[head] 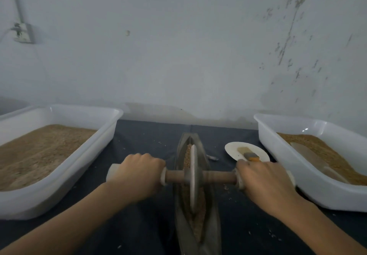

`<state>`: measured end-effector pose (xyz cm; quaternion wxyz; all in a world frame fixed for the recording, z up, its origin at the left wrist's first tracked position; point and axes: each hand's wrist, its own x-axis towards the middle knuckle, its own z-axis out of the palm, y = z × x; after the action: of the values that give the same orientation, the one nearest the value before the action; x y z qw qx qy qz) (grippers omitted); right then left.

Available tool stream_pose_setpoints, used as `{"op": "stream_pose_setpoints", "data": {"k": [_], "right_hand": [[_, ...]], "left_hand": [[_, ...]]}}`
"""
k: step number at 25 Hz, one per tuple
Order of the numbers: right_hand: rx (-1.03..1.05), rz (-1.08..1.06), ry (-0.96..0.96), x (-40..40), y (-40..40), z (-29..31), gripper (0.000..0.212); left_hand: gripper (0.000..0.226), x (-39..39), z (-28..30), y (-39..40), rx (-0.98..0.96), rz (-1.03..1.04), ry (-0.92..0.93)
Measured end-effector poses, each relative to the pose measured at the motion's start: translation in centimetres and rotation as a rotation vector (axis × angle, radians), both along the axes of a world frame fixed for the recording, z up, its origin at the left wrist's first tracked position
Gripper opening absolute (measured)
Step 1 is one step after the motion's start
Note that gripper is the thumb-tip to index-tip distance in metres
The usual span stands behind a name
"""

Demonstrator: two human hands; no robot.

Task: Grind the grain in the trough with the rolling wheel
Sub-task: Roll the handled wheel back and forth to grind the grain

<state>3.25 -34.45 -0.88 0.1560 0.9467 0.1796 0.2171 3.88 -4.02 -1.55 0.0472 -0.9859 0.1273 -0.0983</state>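
Note:
A long, narrow dark metal trough [213,205] lies lengthwise on the dark table in front of me, with brown grain [198,229] along its groove. A thin metal rolling wheel [193,177] stands upright in the groove near the trough's middle, on a wooden axle [218,177] running left to right. My left hand [137,173] grips the axle's left handle, whose white end sticks out past my fist. My right hand [266,181] grips the right handle.
A white plastic tub [59,183] holding grain sits at the left. Another white tub [309,191] with grain and a scoop sits at the right. A small white plate [232,149] with a brush lies behind my right hand. A white wall stands close behind the table.

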Motion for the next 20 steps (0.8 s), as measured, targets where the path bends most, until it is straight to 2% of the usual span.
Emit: {"op": "stream_pose_setpoints", "data": {"k": [3, 5, 9, 11, 13, 14, 16, 20], "right_hand": [[-0.001, -0.102, -0.071, 5.5, 1.6, 0.5, 0.021], [0.036, -0.136, -0.037, 7.6, 2.5, 1.2, 0.013], [0.077, -0.101, 0.027, 4.7, 1.4, 0.7, 0.012], [0.084, -0.035, 0.008, 0.9, 0.1, -0.3, 0.023], [0.052, -0.015, 0.084, -1.8, -0.9, -0.5, 0.038], [0.040, -0.024, 0.142, -2.1, -1.3, -0.7, 0.039], [0.070, -0.057, 0.169, -0.9, -1.0, -0.8, 0.035], [0.118, -0.117, 0.035, 6.0, 1.4, -0.2, 0.017]], "left_hand": [[0.016, 3.9, 0.8, -1.4, 0.020, 0.082, -0.139], [0.013, 5.9, 1.6, -1.8, 0.007, 0.114, -0.144], [0.017, 4.2, 1.9, -1.8, 0.041, 0.047, -0.085], [0.026, 1.1, 0.7, -0.9, 0.062, -0.008, -0.085], [0.037, -1.9, -0.1, 0.0, 0.116, -0.069, -0.154], [0.040, -2.3, -0.1, 0.2, 0.143, -0.094, -0.195], [0.034, -1.5, 0.4, -0.3, 0.153, -0.085, -0.180], [0.014, 4.7, 2.4, -2.5, 0.129, 0.056, -0.169]]}}
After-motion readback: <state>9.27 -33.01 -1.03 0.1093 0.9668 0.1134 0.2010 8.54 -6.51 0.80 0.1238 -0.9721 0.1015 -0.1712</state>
